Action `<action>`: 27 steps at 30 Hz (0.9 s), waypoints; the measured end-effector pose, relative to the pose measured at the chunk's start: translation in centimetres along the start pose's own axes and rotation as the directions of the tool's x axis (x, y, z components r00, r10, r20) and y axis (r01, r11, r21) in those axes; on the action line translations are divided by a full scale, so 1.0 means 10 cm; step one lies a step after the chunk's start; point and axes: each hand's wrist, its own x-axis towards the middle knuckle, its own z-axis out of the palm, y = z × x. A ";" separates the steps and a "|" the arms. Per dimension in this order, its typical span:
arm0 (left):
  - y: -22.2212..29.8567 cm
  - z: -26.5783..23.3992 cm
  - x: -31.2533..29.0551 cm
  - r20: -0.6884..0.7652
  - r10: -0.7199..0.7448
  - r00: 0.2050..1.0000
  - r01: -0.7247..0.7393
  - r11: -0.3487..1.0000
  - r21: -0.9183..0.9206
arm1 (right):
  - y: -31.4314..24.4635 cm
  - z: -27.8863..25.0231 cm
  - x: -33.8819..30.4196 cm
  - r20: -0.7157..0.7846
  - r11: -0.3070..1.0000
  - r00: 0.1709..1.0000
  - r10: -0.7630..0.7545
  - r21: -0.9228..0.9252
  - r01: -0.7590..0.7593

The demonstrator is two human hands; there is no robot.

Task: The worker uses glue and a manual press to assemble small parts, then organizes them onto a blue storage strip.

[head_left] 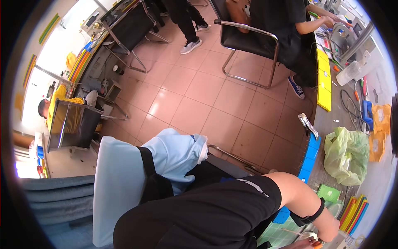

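My left arm, in a black sleeve with a dark band on the forearm, bends over the bench at the lower right. My left hand (328,233) is partly cut off by the lower edge, its fingers mostly hidden. Close by, bent fingers of what seems to be my right hand (304,243) show at the same edge. A small orange piece (317,244) lies at these fingers, and which hand grips it is unclear. A thin pale stick (291,230) reaches from there over a green cutting mat (278,235).
A pale green plastic bag (347,157) stands on the bench, by brown envelopes (378,135), blue strips (309,157) and upright coloured strips (353,213). A light blue jacket (166,151) hangs over a chair. Co-workers sit or stand beyond, near chairs (248,37).
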 end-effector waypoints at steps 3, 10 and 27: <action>0.00 0.02 0.00 -0.010 0.003 1.000 -0.003 1.000 -0.009 | 0.07 -0.17 0.11 -0.009 0.999 1.000 -0.008 -0.042 0.008; 0.03 -0.02 -0.01 0.017 0.005 1.000 -0.005 1.000 -0.024 | 0.26 -0.62 0.46 -0.033 0.992 0.999 -0.039 -0.117 0.035; 0.01 -0.26 -0.80 -0.300 0.023 0.954 -0.115 0.949 -0.293 | 0.41 -0.22 -0.12 -0.143 0.725 0.909 -0.392 -0.656 0.210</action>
